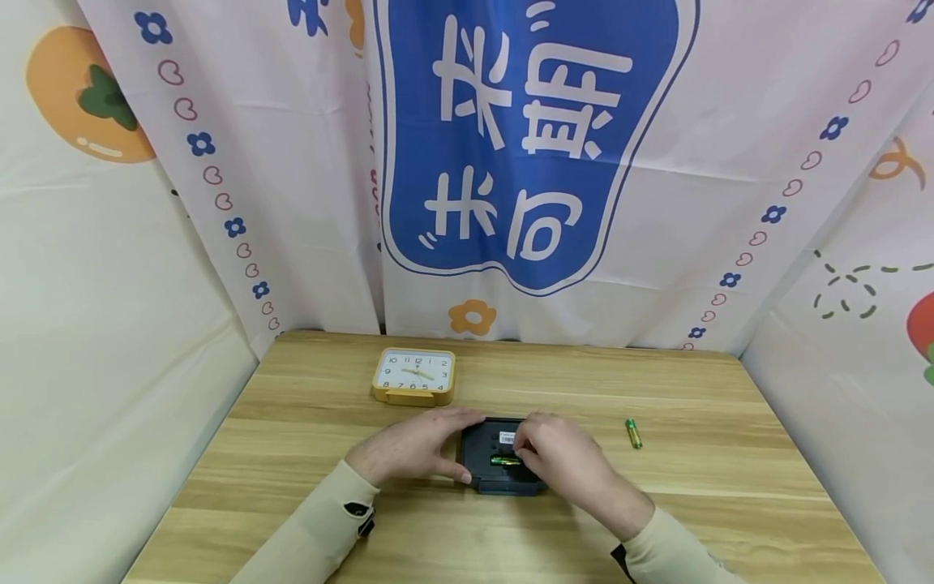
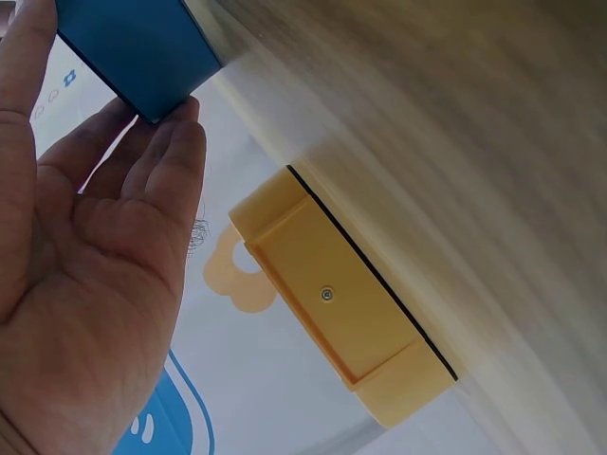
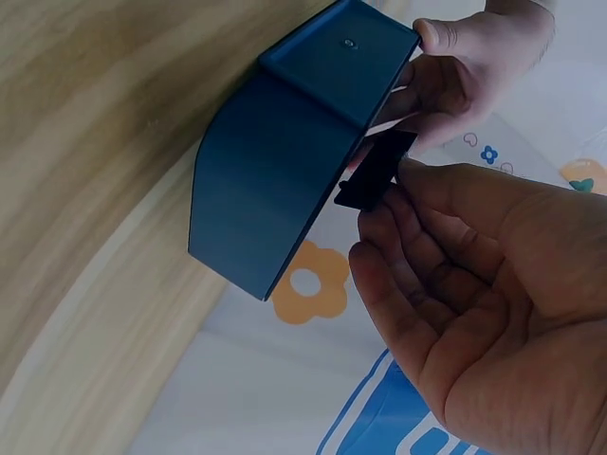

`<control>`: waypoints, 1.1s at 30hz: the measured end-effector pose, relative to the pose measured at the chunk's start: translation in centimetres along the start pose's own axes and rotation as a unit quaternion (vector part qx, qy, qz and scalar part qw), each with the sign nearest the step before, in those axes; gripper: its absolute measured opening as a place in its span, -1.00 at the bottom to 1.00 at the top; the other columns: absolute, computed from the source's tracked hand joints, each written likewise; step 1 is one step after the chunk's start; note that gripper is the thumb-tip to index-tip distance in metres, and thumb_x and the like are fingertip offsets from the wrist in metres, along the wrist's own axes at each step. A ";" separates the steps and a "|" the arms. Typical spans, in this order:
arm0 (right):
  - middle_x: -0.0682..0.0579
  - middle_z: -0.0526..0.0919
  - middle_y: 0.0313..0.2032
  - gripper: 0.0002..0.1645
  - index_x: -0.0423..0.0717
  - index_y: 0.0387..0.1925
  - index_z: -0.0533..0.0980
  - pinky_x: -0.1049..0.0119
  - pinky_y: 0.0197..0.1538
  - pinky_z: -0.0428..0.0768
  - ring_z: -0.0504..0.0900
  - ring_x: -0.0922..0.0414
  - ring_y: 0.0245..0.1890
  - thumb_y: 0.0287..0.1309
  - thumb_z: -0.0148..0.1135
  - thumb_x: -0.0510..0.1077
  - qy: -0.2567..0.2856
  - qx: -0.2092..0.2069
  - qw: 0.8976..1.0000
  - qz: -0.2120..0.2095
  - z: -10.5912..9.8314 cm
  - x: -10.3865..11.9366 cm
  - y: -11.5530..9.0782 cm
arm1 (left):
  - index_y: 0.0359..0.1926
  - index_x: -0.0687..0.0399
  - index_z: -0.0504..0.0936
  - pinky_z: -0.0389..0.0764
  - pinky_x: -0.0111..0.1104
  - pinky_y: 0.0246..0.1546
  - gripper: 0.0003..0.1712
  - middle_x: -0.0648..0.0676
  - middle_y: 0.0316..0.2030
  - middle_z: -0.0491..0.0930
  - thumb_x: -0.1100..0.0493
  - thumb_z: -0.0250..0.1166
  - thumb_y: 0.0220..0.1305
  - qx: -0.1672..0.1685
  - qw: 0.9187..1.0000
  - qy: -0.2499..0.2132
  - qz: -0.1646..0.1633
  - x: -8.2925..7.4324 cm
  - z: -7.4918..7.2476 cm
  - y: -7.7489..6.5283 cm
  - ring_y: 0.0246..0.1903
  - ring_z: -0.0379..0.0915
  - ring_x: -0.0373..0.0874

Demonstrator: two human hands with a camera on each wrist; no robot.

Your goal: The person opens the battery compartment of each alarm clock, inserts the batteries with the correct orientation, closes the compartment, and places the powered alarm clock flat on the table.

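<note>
A dark blue clock (image 1: pixel 477 450) lies face down on the table, its black back with a white label (image 1: pixel 507 437) turned up. One green-and-gold battery (image 1: pixel 505 461) sits in its back compartment. My left hand (image 1: pixel 419 442) holds the clock's left side, thumb near the front edge and fingers at the far edge. Over the clock's right half is my right hand (image 1: pixel 565 458). In the right wrist view, its thumb and fingers pinch a small black battery cover (image 3: pixel 377 171), held just above the clock's back.
A yellow clock (image 1: pixel 416 377) stands face up at the back left, its dial tilted upward. Another green-and-gold battery (image 1: pixel 633 434) lies on the wooden table (image 1: pixel 700 454) to the right. Printed white curtains (image 1: pixel 321 243) hang behind and at both sides.
</note>
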State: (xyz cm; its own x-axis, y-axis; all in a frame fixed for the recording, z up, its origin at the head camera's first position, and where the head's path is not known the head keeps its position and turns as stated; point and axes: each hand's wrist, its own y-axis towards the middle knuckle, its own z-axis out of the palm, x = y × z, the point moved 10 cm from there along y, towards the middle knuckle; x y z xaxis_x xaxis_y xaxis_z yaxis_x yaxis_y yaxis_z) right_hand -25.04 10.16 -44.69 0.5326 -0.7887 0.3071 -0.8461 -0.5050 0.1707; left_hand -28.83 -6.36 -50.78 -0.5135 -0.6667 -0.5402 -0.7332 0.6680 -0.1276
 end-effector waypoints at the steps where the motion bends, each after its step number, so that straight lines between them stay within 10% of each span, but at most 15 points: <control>1: 0.12 0.85 -0.23 -0.82 0.00 -0.26 0.82 0.30 -0.16 0.82 0.76 0.27 -0.22 0.33 0.69 -0.32 -0.001 0.000 1.000 -0.001 0.1 0.1 0.0 | 0.79 -0.05 0.48 0.47 0.05 0.82 0.08 0.10 0.77 0.47 -0.21 0.72 0.40 0.000 1.000 0.001 0.000 0.0 0.0 0.0 0.77 0.40 0.08; 33: 0.17 0.76 -0.28 -0.77 0.05 -0.33 0.75 0.43 -0.31 0.69 0.70 0.25 -0.24 0.33 0.69 -0.28 -0.021 -0.014 0.999 -0.020 1.7 1.1 -0.1 | 0.78 -0.05 0.49 0.49 0.05 0.81 0.08 0.11 0.77 0.47 -0.25 0.71 0.40 0.002 1.000 0.004 -0.004 -0.1 -0.2 -0.1 0.76 0.41 0.08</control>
State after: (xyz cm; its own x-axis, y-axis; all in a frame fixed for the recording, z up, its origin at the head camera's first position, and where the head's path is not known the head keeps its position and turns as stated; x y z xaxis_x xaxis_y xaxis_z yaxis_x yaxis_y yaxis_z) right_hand -24.30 8.74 -45.91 0.5663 -0.7824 0.2592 -0.8238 -0.5274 0.2078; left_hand -28.80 -6.40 -50.58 -0.5111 -0.6742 -0.5331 -0.7349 0.6645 -0.1358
